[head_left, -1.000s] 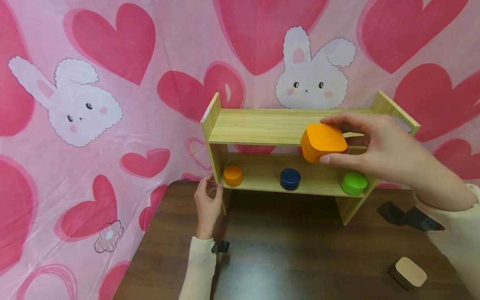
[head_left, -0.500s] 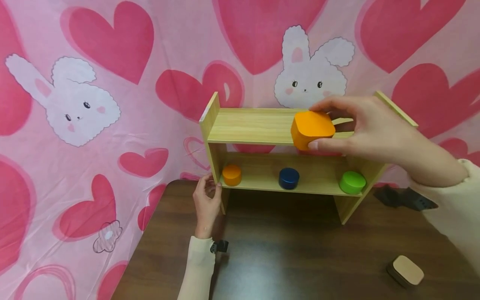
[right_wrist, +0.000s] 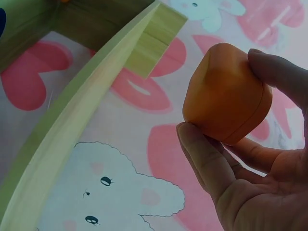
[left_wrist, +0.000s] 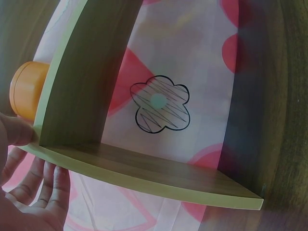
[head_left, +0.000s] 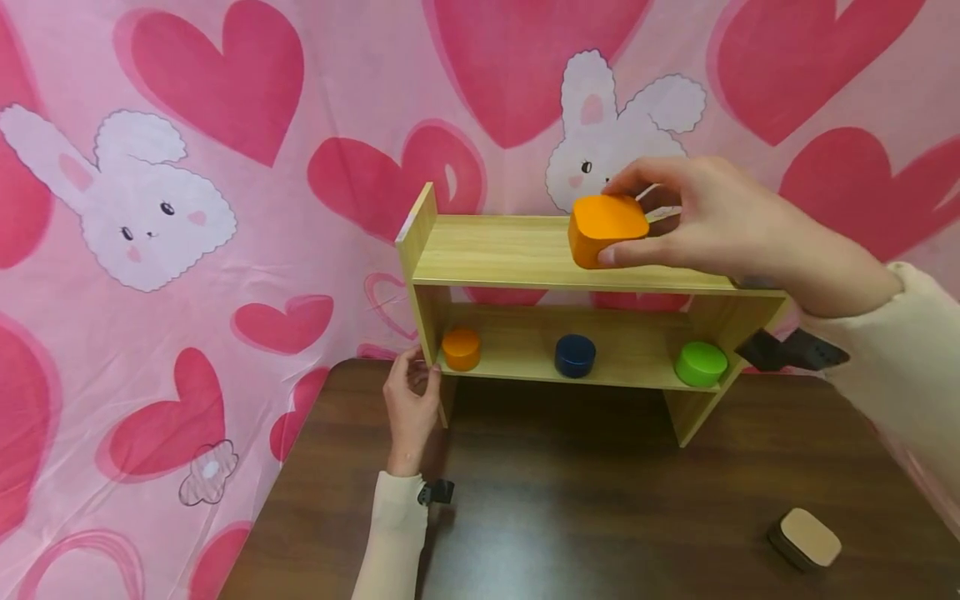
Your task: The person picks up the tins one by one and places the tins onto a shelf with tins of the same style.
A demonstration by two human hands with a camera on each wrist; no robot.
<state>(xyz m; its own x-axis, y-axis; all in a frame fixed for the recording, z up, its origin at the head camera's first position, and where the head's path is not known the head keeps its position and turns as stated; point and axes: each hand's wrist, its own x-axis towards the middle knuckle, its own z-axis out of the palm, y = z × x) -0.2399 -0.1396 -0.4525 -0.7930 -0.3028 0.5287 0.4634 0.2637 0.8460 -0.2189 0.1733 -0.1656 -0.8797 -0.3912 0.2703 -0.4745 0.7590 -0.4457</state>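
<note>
My right hand [head_left: 705, 217] pinches an orange rounded-square box [head_left: 606, 225] between thumb and fingers. In the head view the box overlaps the upper board of a small two-tier wooden shelf [head_left: 495, 250]; the right wrist view shows the box [right_wrist: 226, 91] beside that board's edge. At the shelf's left side, my left hand [head_left: 411, 408] grips the side panel, with the thumb at the front edge and fingers along the outer face [left_wrist: 41, 187]. A round orange tin [head_left: 461, 349] stands on the lower board close to that hand.
A dark blue round tin [head_left: 575, 357] is mid-way along the lower board, and a green round tin [head_left: 701, 364] sits at its right end. On the brown table [head_left: 570, 500], a beige-topped box [head_left: 808, 537] lies at front right. Behind hangs a pink heart-and-rabbit cloth [head_left: 360, 67].
My right hand has carried the orange box up and to the left, from in front of the lower tier to the upper board's height. The left hand keeps its place on the shelf.
</note>
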